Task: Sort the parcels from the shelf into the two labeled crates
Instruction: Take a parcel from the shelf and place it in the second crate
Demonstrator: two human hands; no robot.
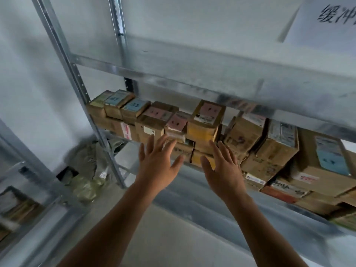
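Observation:
Several brown cardboard parcels are stacked on a metal shelf, some with pink labels, some with blue ones. A parcel with a pink label sits on top in the middle, and a smaller pink-labelled parcel lies to its left. Blue-labelled parcels stand at the far left, and another blue-labelled parcel is at the right. My left hand and my right hand are both stretched toward the middle parcels with fingers spread, holding nothing. No crate is in view.
An upper shelf board overhangs the parcels closely. A slotted metal upright stands at the left. A white sign with handwriting hangs at the top right. Crumpled greenish plastic wrap lies on the floor by the upright.

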